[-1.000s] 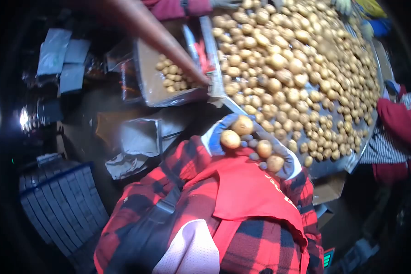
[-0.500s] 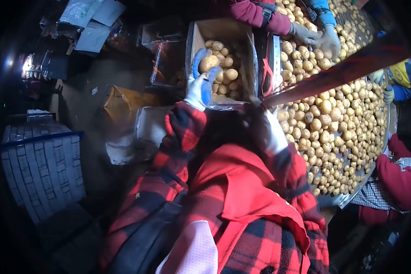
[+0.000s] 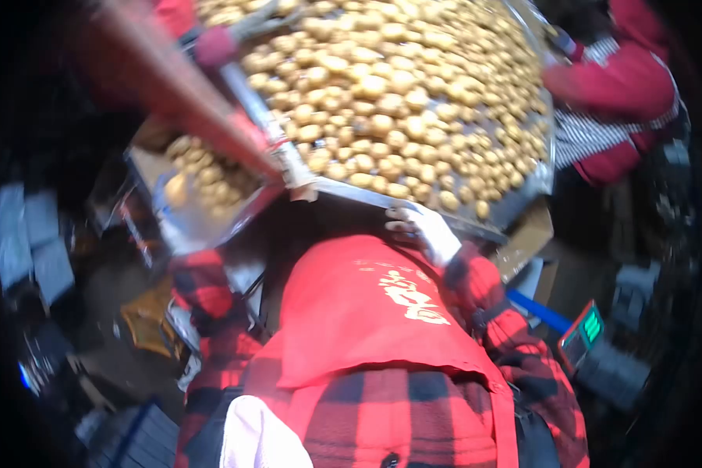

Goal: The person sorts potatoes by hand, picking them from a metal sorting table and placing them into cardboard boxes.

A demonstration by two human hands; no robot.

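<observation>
My left hand point(image 3: 181, 222), in a white and blue glove, is smeared by motion at the near left side of a cardboard box point(image 3: 142, 168). A large potato point(image 3: 176, 189) shows at its fingers, and the hand appears closed on it. Smaller potatoes point(image 3: 210, 175) lie inside the box. My right hand point(image 3: 425, 230), in a white glove with darker fingers, is at the near metal rim of the sorting table point(image 3: 351, 192). Its fingers are loosely bent and a little apart, with nothing visible in them. Many potatoes point(image 3: 390, 101) cover the table.
A blurred reddish bar point(image 3: 179, 93) slants across the box's corner. A co-worker's gloved hand point(image 3: 257, 22) reaches over the table at upper left; another person point(image 3: 616, 93) stands at the right. A lit green display point(image 3: 592, 326) and cardboard point(image 3: 530, 234) are at lower right.
The view has swung right, so the box now appears further left and the table more central. My right hand has moved from beside the box to the table's near rim.
</observation>
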